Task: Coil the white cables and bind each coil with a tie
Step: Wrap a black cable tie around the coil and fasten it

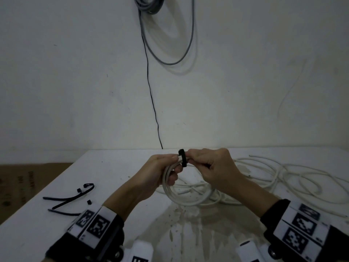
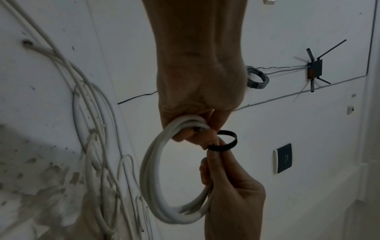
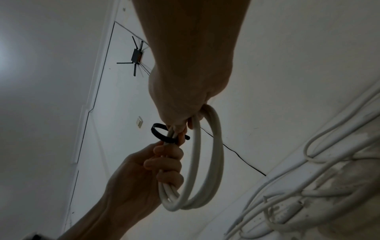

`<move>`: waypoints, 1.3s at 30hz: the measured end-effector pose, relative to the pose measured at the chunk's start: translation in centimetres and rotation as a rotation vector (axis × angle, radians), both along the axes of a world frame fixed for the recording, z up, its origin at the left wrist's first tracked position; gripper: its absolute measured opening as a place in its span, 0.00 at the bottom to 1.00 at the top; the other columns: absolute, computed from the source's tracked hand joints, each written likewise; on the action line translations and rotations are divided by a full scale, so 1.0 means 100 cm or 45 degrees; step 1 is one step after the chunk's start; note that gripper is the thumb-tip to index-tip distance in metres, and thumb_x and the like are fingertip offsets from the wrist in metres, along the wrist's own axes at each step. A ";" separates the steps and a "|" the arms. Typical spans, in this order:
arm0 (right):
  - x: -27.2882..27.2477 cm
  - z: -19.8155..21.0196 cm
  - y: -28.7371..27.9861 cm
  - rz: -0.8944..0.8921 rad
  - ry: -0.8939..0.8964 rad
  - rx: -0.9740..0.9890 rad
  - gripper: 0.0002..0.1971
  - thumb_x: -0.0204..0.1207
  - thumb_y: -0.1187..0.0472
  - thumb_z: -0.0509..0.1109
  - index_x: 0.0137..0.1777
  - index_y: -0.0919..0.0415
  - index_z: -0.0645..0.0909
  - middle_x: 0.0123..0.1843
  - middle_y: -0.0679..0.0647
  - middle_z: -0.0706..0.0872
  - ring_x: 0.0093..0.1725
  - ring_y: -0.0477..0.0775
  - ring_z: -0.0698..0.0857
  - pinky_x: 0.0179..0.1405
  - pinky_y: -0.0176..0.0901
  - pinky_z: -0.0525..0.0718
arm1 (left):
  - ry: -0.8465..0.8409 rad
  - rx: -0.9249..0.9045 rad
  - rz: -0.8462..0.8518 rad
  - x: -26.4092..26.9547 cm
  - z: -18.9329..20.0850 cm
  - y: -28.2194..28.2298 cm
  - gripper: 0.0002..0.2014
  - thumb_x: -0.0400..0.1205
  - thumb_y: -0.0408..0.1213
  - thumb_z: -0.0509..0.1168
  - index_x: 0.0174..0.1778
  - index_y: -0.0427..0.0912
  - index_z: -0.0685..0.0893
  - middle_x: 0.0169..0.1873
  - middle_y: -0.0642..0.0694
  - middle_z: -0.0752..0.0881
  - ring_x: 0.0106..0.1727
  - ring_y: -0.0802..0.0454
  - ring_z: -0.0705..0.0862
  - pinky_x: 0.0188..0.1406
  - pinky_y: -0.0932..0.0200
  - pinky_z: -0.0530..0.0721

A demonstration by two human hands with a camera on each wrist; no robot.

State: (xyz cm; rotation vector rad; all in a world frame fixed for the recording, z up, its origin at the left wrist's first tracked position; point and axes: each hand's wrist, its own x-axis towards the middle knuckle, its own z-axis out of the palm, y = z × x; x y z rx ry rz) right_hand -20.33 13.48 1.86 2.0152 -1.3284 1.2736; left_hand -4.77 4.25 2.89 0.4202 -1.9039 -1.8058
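White coil (image 1: 186,195) held by both hands, black tie (image 1: 182,157) looped round it.

1. Right hand (image 3: 185,104) grips the top of the white cable coil (image 3: 207,162).
2. Left hand (image 3: 148,170) holds the coil's left side.
3. Black tie (image 3: 159,134) loops around the strands between both grips.
4. Loose white cables (image 3: 320,170) lie on the surface (image 3: 349,203).

Faint print on the cardboard (image 1: 28,178) beside the table is unreadable.

White cable coil (image 1: 186,195) held above table, black tie (image 1: 182,157) looped around its top, loose cables (image 1: 294,178) beside
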 end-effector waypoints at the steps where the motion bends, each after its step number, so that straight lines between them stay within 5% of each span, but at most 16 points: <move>1: 0.000 -0.001 0.000 -0.006 -0.071 0.008 0.10 0.69 0.71 0.73 0.50 0.66 0.89 0.39 0.56 0.92 0.34 0.44 0.87 0.38 0.30 0.84 | 0.033 0.013 0.021 -0.002 -0.001 0.000 0.12 0.85 0.33 0.54 0.45 0.33 0.82 0.23 0.49 0.75 0.21 0.57 0.67 0.22 0.66 0.65; 5: 0.004 0.002 0.004 0.040 -0.671 0.294 0.13 0.71 0.70 0.74 0.55 0.60 0.88 0.44 0.53 0.92 0.44 0.53 0.91 0.46 0.45 0.88 | 0.164 -0.051 0.104 -0.006 -0.005 0.002 0.13 0.86 0.32 0.54 0.45 0.31 0.82 0.19 0.54 0.73 0.19 0.61 0.61 0.19 0.70 0.59; 9: 0.005 0.027 0.011 0.228 -1.244 0.750 0.09 0.79 0.63 0.66 0.50 0.63 0.87 0.42 0.56 0.90 0.43 0.52 0.88 0.40 0.42 0.83 | 0.151 -0.324 0.148 -0.004 -0.006 0.003 0.14 0.85 0.33 0.56 0.46 0.35 0.87 0.19 0.56 0.73 0.22 0.60 0.63 0.21 0.69 0.62; 12: 0.002 0.047 0.011 0.107 -1.241 1.023 0.18 0.81 0.52 0.63 0.50 0.66 0.87 0.43 0.59 0.88 0.43 0.54 0.85 0.40 0.45 0.83 | 0.093 -0.545 0.168 -0.002 -0.005 0.005 0.13 0.84 0.34 0.58 0.46 0.41 0.89 0.20 0.57 0.74 0.22 0.61 0.66 0.23 0.68 0.65; 17: -0.001 0.066 0.012 -0.078 -1.267 1.377 0.11 0.74 0.54 0.72 0.44 0.63 0.87 0.39 0.53 0.86 0.41 0.52 0.83 0.38 0.44 0.79 | 0.096 -0.743 0.127 -0.002 -0.001 0.012 0.12 0.84 0.31 0.59 0.51 0.37 0.89 0.22 0.53 0.72 0.23 0.63 0.68 0.25 0.73 0.66; 22: 0.003 0.065 0.006 -0.086 -1.496 1.164 0.02 0.69 0.67 0.73 0.39 0.64 0.87 0.40 0.55 0.88 0.43 0.51 0.85 0.44 0.45 0.79 | 0.131 -0.770 0.125 -0.005 0.001 0.013 0.12 0.83 0.31 0.60 0.50 0.31 0.88 0.24 0.45 0.71 0.25 0.56 0.66 0.24 0.67 0.63; 26: -0.004 0.069 0.000 -0.195 -1.629 0.896 0.03 0.71 0.69 0.72 0.37 0.66 0.85 0.33 0.55 0.85 0.35 0.50 0.82 0.39 0.42 0.79 | 0.137 -0.749 0.078 -0.006 0.002 0.019 0.12 0.84 0.31 0.60 0.51 0.44 0.89 0.24 0.44 0.71 0.27 0.48 0.64 0.24 0.62 0.60; 28: -0.009 0.071 -0.002 -0.254 -1.700 0.747 0.03 0.71 0.71 0.72 0.38 0.69 0.84 0.32 0.57 0.84 0.31 0.50 0.81 0.34 0.40 0.78 | 0.121 -0.737 0.080 -0.007 0.001 0.021 0.12 0.84 0.32 0.60 0.50 0.48 0.89 0.24 0.46 0.71 0.27 0.48 0.63 0.24 0.60 0.60; 32: -0.009 0.069 -0.012 -0.373 -1.723 0.548 0.06 0.72 0.74 0.70 0.34 0.72 0.81 0.30 0.59 0.81 0.28 0.50 0.78 0.34 0.40 0.79 | 0.098 -0.671 0.122 -0.010 0.001 0.018 0.12 0.84 0.34 0.59 0.50 0.37 0.89 0.19 0.56 0.71 0.23 0.55 0.63 0.22 0.62 0.60; 36: -0.009 0.069 -0.021 -0.441 -1.708 0.470 0.05 0.71 0.75 0.70 0.39 0.80 0.81 0.29 0.60 0.81 0.27 0.52 0.78 0.37 0.42 0.80 | 0.036 -0.726 0.112 -0.008 0.005 0.016 0.12 0.84 0.36 0.59 0.52 0.41 0.89 0.19 0.56 0.70 0.23 0.54 0.62 0.21 0.64 0.60; 39: -0.007 0.074 -0.022 -0.389 -1.721 0.490 0.05 0.72 0.74 0.69 0.37 0.76 0.81 0.31 0.60 0.82 0.28 0.51 0.79 0.35 0.41 0.81 | -0.038 -0.681 0.104 -0.006 0.009 0.014 0.13 0.85 0.37 0.58 0.54 0.41 0.88 0.18 0.57 0.69 0.22 0.56 0.62 0.21 0.64 0.60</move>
